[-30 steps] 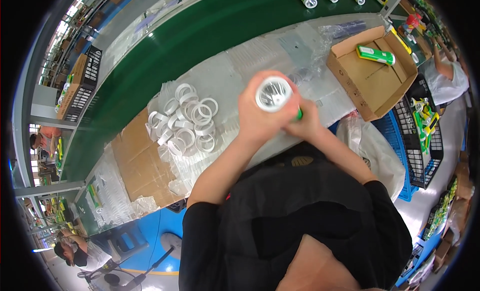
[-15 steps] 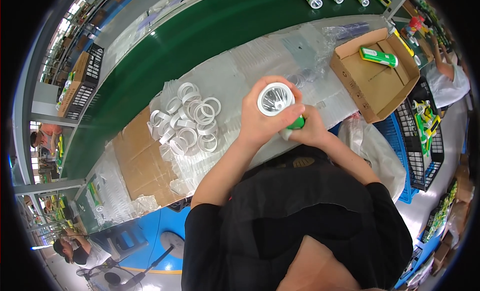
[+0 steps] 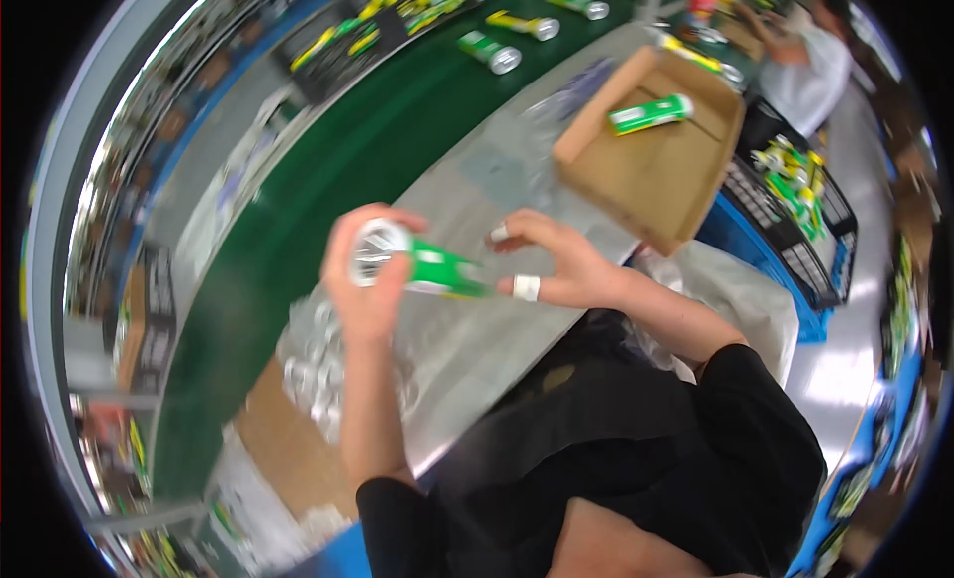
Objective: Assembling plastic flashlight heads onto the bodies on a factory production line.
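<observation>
My left hand is wrapped round the white-rimmed head of a green and white flashlight, whose body points to the right. Apart from the flashlight's tail end, my right hand has its thumb and fingers spread, with white wraps on the thumb and a fingertip. Nothing lies in that hand. Beside and below my left forearm is a pile of white rings, blurred and partly covered by the arm. Another green and white flashlight lies inside an open cardboard box at the right.
A green conveyor belt runs along the table's far side, carrying several flashlights. Right of the box, a black crate holds green and yellow flashlights. A person sits at the far right.
My view has swung to the right. My right hand has let go of the flashlight's body and moved apart from it. My left hand has carried the flashlight leftward and turned it sideways.
</observation>
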